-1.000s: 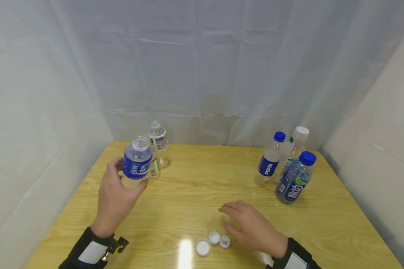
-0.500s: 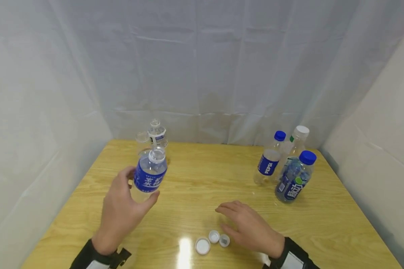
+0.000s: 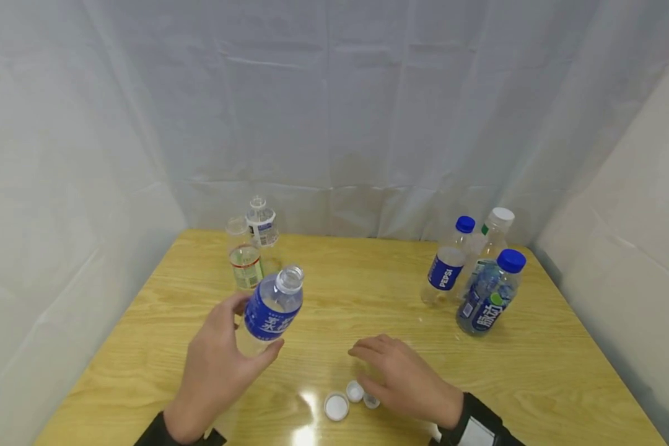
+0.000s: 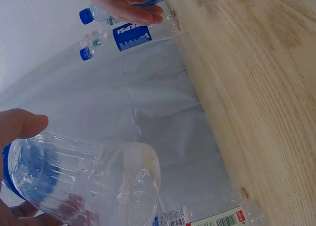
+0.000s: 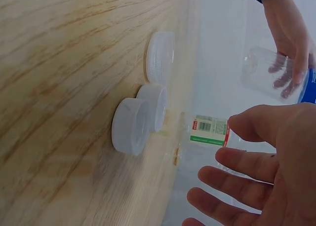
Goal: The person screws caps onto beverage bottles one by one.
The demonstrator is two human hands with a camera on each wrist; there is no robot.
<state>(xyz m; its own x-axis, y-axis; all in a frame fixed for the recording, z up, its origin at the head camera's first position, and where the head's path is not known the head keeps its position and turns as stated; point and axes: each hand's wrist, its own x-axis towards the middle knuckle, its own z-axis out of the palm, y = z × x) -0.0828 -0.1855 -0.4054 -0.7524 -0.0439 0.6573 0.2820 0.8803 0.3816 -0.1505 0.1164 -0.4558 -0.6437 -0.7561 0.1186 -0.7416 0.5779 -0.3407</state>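
Observation:
My left hand (image 3: pixel 223 362) grips a clear plastic bottle (image 3: pixel 270 310) with a blue label and an uncapped mouth, held above the table and tilted to the right. In the left wrist view, the ribbed lower part of this bottle (image 4: pixel 98 176) looks see-through. Beside three white bottle caps, my right hand (image 3: pixel 401 375) hovers with nothing in it, its fingers spread loosely in the right wrist view. One cap (image 3: pixel 336 406) is wider than the other two. A smaller cap (image 5: pixel 152 105) touches another small cap (image 5: pixel 131 127) there.
Two uncapped clear bottles stand at the back left: one with a green label (image 3: pixel 246 267), one behind it (image 3: pixel 262 223). At the right are a Pepsi bottle (image 3: pixel 445 266), a white-capped bottle (image 3: pixel 498 226) and a blue-capped bottle (image 3: pixel 487 297). Pale curtains surround the wooden table (image 3: pixel 340 279).
The left hand has carried the blue-labelled bottle right and nearer, away from the back-left bottles, tilting it more. The right hand has shifted slightly left, over the caps.

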